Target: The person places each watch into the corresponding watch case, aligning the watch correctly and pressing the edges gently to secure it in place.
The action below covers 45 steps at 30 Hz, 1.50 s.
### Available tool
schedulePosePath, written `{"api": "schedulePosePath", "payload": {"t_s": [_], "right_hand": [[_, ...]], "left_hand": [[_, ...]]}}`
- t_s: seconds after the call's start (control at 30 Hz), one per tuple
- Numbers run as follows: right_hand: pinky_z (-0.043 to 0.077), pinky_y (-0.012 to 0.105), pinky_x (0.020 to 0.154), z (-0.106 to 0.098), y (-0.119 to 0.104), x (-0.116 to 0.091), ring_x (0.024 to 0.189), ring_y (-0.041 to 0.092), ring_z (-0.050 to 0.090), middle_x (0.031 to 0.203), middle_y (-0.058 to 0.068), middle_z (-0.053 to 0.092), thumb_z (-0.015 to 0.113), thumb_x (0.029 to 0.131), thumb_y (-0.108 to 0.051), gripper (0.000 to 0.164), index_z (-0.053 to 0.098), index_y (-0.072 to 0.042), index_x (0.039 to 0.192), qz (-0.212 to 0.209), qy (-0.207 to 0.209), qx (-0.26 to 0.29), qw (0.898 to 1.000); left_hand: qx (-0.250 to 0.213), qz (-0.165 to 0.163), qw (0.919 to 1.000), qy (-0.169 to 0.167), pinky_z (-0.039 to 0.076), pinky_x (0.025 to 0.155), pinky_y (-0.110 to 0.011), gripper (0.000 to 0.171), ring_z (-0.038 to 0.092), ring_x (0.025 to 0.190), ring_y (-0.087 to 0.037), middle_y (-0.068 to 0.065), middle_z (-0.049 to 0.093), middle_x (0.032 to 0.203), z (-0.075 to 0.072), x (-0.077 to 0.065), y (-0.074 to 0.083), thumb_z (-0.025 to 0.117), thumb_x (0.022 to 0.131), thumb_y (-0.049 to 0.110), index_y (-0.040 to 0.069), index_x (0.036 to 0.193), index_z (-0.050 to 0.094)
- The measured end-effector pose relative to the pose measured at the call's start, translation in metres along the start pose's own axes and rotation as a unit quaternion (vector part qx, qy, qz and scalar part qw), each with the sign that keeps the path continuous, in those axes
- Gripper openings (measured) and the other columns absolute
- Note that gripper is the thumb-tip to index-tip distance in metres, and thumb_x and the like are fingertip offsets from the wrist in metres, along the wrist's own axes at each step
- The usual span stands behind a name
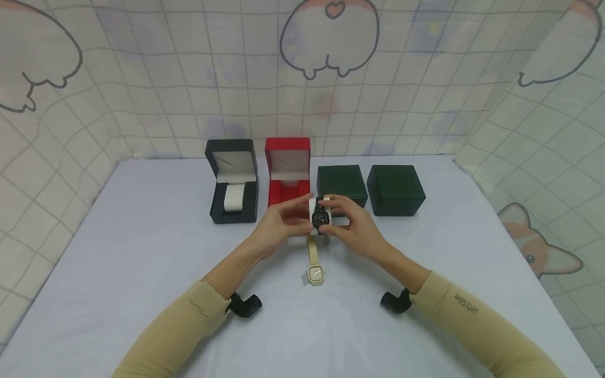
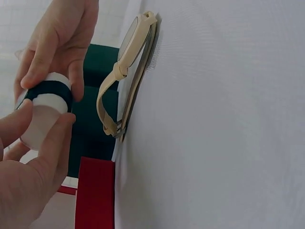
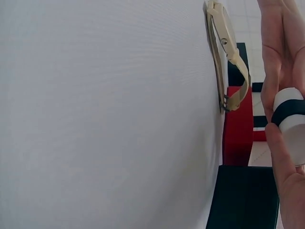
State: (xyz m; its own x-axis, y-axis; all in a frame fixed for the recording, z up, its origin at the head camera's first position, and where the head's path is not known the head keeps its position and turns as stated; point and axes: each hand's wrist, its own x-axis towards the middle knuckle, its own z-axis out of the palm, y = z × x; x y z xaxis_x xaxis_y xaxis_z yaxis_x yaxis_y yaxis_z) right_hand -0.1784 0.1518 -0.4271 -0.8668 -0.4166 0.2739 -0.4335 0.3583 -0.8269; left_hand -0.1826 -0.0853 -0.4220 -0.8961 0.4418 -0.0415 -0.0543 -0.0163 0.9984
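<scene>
A black wristwatch (image 1: 321,217) is wrapped round a white watch cushion (image 2: 43,125), held up over the table. My left hand (image 1: 280,224) grips the cushion's left side between thumb and fingers. From the right, my right hand (image 1: 358,229) pinches the watch and cushion, fingers near the top of the strap and thumb by the dial. In the left wrist view the dark strap (image 2: 51,88) circles the cushion. Just below the hands lies a beige wristwatch (image 1: 315,274) on the white cloth. Behind them is an open red watch box (image 1: 288,144), partly hidden by my left hand.
An open black watch box (image 1: 218,210) with a white cushion (image 1: 234,198) inside stands to the left. Two closed dark green boxes, a nearer-centre green box (image 1: 342,178) and a right-hand green box (image 1: 396,185), stand on the right. The table (image 1: 156,236) meets a patterned curtain behind.
</scene>
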Motion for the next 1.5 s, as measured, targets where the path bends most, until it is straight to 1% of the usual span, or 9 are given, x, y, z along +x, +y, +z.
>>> {"api": "schedulePosePath", "payload": {"t_s": [0.23, 0.47, 0.6, 0.73, 0.83, 0.97, 1.07, 1.27, 1.5], "right_hand": [[0.056, 0.053, 0.092, -0.001, -0.001, 0.002, 0.115, 0.032, 0.064, 0.146, 0.012, 0.053, 0.083, 0.088, -0.012, 0.057, 0.060, -0.010, 0.140, -0.013, 0.005, -0.013, 1.000], [0.059, 0.041, 0.089, -0.002, -0.003, 0.001, 0.116, 0.031, 0.064, 0.146, 0.008, 0.055, 0.079, 0.092, -0.015, 0.056, 0.057, -0.015, 0.143, 0.025, -0.001, -0.008, 1.000], [0.059, 0.039, 0.088, -0.003, 0.000, 0.001, 0.116, 0.031, 0.064, 0.146, 0.009, 0.054, 0.078, 0.093, -0.013, 0.054, 0.056, -0.013, 0.142, 0.021, -0.007, 0.010, 1.000], [0.059, 0.036, 0.088, -0.005, 0.001, 0.001, 0.118, 0.030, 0.063, 0.148, 0.009, 0.052, 0.076, 0.095, -0.012, 0.054, 0.055, -0.013, 0.144, 0.034, -0.022, 0.030, 0.999], [0.059, 0.037, 0.089, -0.007, -0.001, 0.002, 0.121, 0.031, 0.061, 0.150, 0.007, 0.050, 0.078, 0.093, -0.013, 0.058, 0.054, -0.016, 0.146, 0.049, -0.034, 0.041, 0.997], [0.057, 0.042, 0.093, -0.010, -0.003, 0.004, 0.124, 0.034, 0.057, 0.151, 0.005, 0.046, 0.082, 0.089, -0.009, 0.067, 0.052, -0.018, 0.148, 0.059, -0.051, 0.063, 0.995], [0.057, 0.041, 0.093, -0.012, -0.004, 0.005, 0.126, 0.034, 0.054, 0.151, 0.003, 0.044, 0.084, 0.086, -0.005, 0.073, 0.050, -0.019, 0.150, 0.061, -0.064, 0.082, 0.993], [0.057, 0.035, 0.091, -0.013, -0.005, 0.006, 0.126, 0.032, 0.056, 0.152, 0.002, 0.043, 0.084, 0.085, -0.002, 0.078, 0.048, -0.021, 0.151, 0.068, -0.076, 0.089, 0.991], [0.057, 0.035, 0.091, -0.011, -0.005, 0.008, 0.124, 0.031, 0.059, 0.151, 0.003, 0.045, 0.085, 0.084, -0.006, 0.078, 0.049, -0.020, 0.151, 0.069, -0.075, 0.075, 0.992]], "left_hand": [[0.003, 0.000, 1.0000, 0.000, 0.057, 0.092, -0.037, 0.071, 0.064, 0.115, -0.032, -0.011, 0.054, 0.141, 0.002, 0.000, 0.001, 0.072, 0.094, -0.002, 0.024, 0.155, 0.049], [0.008, 0.005, 0.9999, 0.006, 0.057, 0.093, -0.037, 0.070, 0.062, 0.119, -0.032, -0.009, 0.053, 0.142, 0.005, 0.000, -0.002, 0.073, 0.093, -0.001, 0.026, 0.154, 0.050], [0.014, 0.003, 0.9999, 0.007, 0.057, 0.093, -0.037, 0.070, 0.060, 0.122, -0.031, -0.009, 0.053, 0.143, 0.006, -0.001, -0.001, 0.073, 0.094, 0.001, 0.027, 0.154, 0.050], [0.012, -0.007, 0.9999, 0.008, 0.057, 0.093, -0.038, 0.069, 0.058, 0.124, -0.031, -0.009, 0.052, 0.142, 0.006, -0.002, 0.001, 0.073, 0.094, 0.001, 0.027, 0.154, 0.050], [0.001, -0.013, 0.9999, 0.006, 0.057, 0.093, -0.039, 0.069, 0.057, 0.125, -0.031, -0.010, 0.051, 0.142, 0.006, -0.002, 0.001, 0.073, 0.094, 0.001, 0.025, 0.154, 0.049], [-0.012, -0.008, 0.9999, 0.002, 0.057, 0.093, -0.039, 0.067, 0.057, 0.125, -0.032, -0.011, 0.051, 0.142, 0.004, -0.001, 0.000, 0.072, 0.095, 0.003, 0.024, 0.154, 0.048], [-0.012, -0.006, 0.9999, 0.000, 0.057, 0.094, -0.039, 0.066, 0.058, 0.125, -0.031, -0.011, 0.051, 0.142, 0.003, -0.002, -0.001, 0.073, 0.095, 0.006, 0.024, 0.154, 0.048], [0.012, -0.014, 0.9998, -0.001, 0.056, 0.094, -0.039, 0.066, 0.058, 0.125, -0.030, -0.007, 0.050, 0.144, -0.002, -0.004, 0.004, 0.075, 0.094, 0.011, 0.026, 0.153, 0.049], [0.091, 0.006, 0.9958, -0.006, 0.054, 0.098, -0.042, 0.074, 0.060, 0.122, -0.027, -0.005, 0.053, 0.143, -0.007, -0.006, 0.011, 0.080, 0.089, 0.008, 0.016, 0.155, 0.046]]}}
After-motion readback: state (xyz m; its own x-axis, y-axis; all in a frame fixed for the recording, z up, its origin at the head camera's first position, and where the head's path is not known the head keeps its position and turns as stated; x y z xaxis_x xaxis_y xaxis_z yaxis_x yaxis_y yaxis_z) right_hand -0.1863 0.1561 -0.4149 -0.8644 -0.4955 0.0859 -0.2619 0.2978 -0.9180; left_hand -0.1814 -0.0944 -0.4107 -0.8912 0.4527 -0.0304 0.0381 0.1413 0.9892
